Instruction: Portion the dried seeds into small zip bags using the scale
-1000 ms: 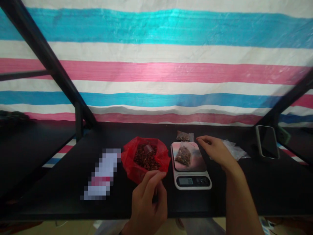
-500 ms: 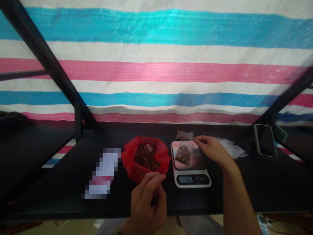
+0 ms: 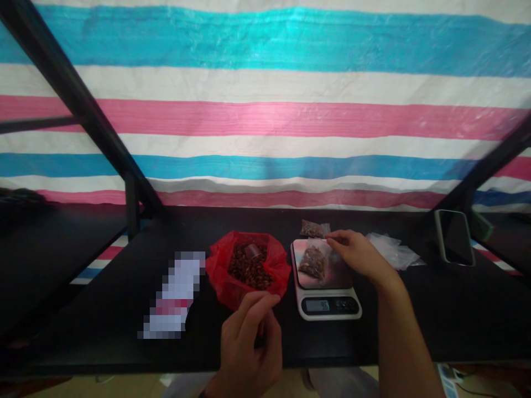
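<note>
A small clear plastic bag (image 3: 312, 263) partly filled with brown bits lies on the metal plate of a white digital kitchen scale (image 3: 331, 310). My right hand (image 3: 359, 254) comes in from the right, its fingertips pinched at the bag's upper right corner. The scale's display appears to read 9.6. To the left sits an open red plastic bag (image 3: 215, 271) of brown seed-like pieces, with a small clear scoop or cup (image 3: 252, 251) on top of them. In front of the red bag, my left hand (image 3: 253, 342) is curled closed; anything inside its fingers is hidden.
Behind the scale lies another small filled bag (image 3: 314, 228). Several flat clear bags (image 3: 392, 251) are right of my right hand, with a phone (image 3: 455, 237) farther right. A blurred white packet (image 3: 178, 290) lies left on the black table (image 3: 112, 309). Black frame bars slant at both sides.
The scale's reading has dropped, from about 18.0 to about 9.6. The small bag on the plate has shifted slightly within my right hand's pinch. My left hand is nearly still.
</note>
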Demonstrator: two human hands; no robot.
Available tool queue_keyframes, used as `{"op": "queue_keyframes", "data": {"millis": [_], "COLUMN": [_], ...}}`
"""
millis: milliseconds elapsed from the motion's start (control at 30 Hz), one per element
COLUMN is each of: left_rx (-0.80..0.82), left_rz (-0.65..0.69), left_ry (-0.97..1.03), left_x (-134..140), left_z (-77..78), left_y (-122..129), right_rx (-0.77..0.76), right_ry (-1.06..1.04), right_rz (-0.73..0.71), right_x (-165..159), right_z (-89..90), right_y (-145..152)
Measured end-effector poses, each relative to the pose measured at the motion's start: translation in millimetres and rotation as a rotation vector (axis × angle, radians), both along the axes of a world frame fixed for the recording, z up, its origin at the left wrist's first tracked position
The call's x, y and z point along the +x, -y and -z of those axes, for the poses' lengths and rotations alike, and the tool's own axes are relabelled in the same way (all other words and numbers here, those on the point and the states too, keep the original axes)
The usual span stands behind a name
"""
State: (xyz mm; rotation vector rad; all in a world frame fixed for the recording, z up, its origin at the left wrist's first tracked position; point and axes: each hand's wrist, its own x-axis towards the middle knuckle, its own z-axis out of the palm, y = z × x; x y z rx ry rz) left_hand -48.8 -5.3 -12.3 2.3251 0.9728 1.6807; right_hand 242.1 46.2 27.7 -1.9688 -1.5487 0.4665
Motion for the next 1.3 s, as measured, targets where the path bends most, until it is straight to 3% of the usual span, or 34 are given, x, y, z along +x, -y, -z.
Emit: {"op": "queue_keyframes", "data": {"millis": [500,567,667,733,800,933,1000,1067,1200,1300], "left_rx": [0.026,0.020,-0.016,-0.144,-0.382,-0.997,-1.205,-1.280,-1.256,-1.143], "left_rz": [0.026,0.047,0.041,0.050,0.163,0.658,0.821,0.867,0.723,0.589], "left_ry": [0.013,0.032,0.131,0.235,0.348,0.527,0.519,0.510,0.513,0.474], "left_x": [5,7,8,7,4,-2,-2,-1,-3,-13], "left_z": [-3.7,-3.1,-1.6,-1.3,-2.9,-10.5,-13.9,-15.6,-13.7,-10.7], "left_y": [3,4,5,4,1,-7,-9,-9,-10,-12], "right_rx": [0.012,0.042,0.129,0.123,0.075,0.038,0.026,0.038,0.199,0.166], "right_ry": [-0.017,-0.037,-0.110,-0.160,-0.216,-0.300,-0.325,-0.335,-0.222,0.008], "right_rz": [-0.042,-0.069,-0.219,-0.405,-0.577,-0.728,-0.750,-0.708,-0.487,-0.461], "right_x": [-4,-8,-20,-33,-50,-87,-105,-121,-145,-153], "right_z": [9.6,3.6,-20.1,-41.8,-61.6,-76.7,-71.3,-59.9,-27.4,-4.0], "right_y": [-4,-2,8,19,29,35,28,15,-16,-31]}}
